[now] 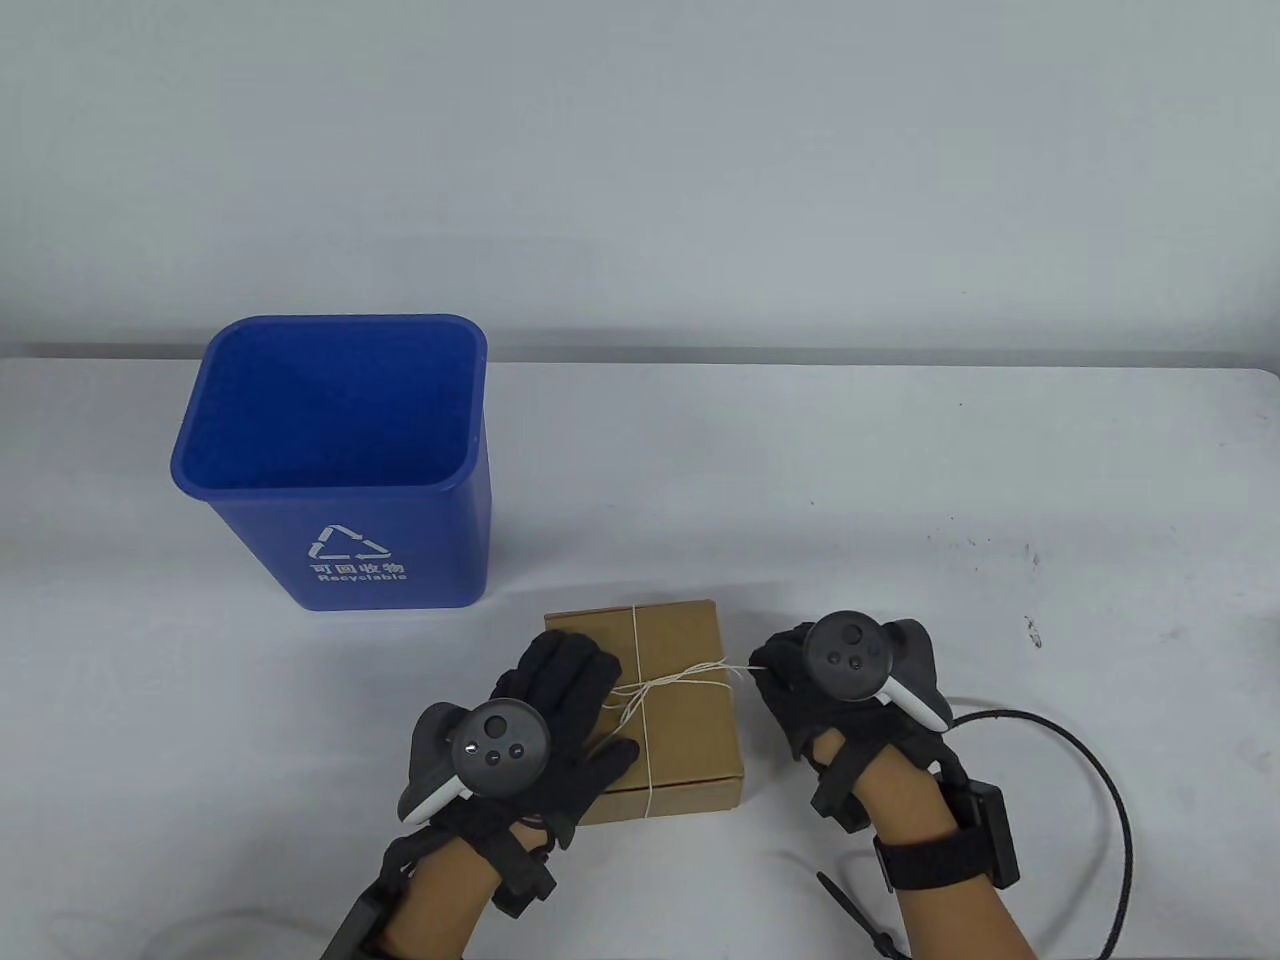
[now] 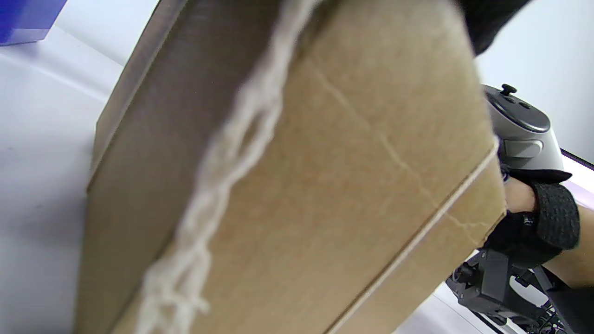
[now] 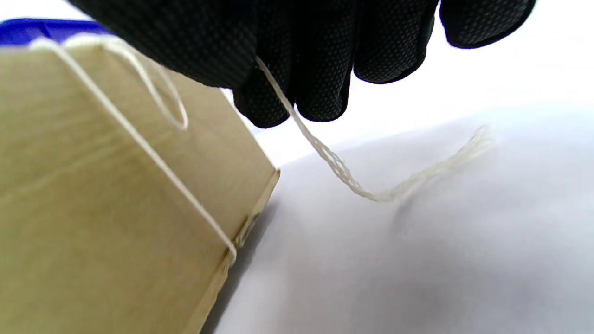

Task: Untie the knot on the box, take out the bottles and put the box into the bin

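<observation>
Nearest me, at about seven o'clock on the table, my left hand lay flat on the left half of the cardboard box, fingers straight and spread, pressing the lid without gripping anything. At about five o'clock, just beside the box's right edge, my right hand had its fingers curled together, pinching the free end of the string. The right wrist view showed this plainly: the string end came out between the fingertips and trailed slack onto the table.

The box sat between my two hands, closed, its longer side running from six towards twelve o'clock. The string wrapped it lengthwise and crosswise, and the knot stood at the crossing on top, touching my left fingertips and lying at nine o'clock from my right hand. From there a strand ran out towards three o'clock to my right fingers. I judged that the coming pull turned on that line: drawing the end on towards three o'clock, away from the knot, while the left hand anchored the box. The right hand was the one to pull.

No bottles showed. Farther off, at about eleven o'clock, stood the blue bin, upright, mouth open, well apart from the box.
</observation>
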`<state>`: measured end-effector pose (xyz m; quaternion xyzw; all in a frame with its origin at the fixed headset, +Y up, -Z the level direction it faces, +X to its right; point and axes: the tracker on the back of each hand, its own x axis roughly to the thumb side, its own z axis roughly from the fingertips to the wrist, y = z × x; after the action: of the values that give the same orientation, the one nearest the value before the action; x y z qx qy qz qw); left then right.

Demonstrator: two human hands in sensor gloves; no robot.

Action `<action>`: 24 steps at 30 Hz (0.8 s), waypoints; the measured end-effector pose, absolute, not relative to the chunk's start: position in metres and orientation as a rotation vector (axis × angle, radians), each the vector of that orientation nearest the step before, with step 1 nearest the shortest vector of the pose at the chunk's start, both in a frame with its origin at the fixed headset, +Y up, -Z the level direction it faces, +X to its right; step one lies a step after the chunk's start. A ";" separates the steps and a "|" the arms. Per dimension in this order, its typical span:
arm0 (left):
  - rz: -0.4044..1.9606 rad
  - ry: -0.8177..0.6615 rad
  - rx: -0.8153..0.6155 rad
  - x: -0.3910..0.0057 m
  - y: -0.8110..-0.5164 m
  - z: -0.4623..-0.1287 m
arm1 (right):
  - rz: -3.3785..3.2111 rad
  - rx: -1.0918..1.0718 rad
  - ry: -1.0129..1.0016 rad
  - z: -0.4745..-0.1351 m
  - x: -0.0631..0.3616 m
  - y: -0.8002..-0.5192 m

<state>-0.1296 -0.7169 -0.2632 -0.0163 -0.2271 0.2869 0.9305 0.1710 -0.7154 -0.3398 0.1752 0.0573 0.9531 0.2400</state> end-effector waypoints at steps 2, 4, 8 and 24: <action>0.588 -0.465 -0.033 -0.130 -0.717 -0.263 | 2.581 0.461 0.128 -0.339 0.177 -0.710; 0.588 -0.465 -0.033 -0.130 -0.717 -0.263 | 2.555 0.453 0.100 -0.338 0.180 -0.706; 0.588 -0.465 -0.033 -0.130 -0.717 -0.263 | 2.515 0.456 0.074 -0.335 0.186 -0.698; 0.589 -0.462 -0.033 -0.130 -0.717 -0.263 | 2.437 0.221 -0.028 -0.342 0.231 -0.696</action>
<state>-0.1302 -0.7172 -0.2631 -0.0162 -0.2255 0.2879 0.9306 0.2310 -0.6956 -0.3415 0.0848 -0.0106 0.9364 0.3403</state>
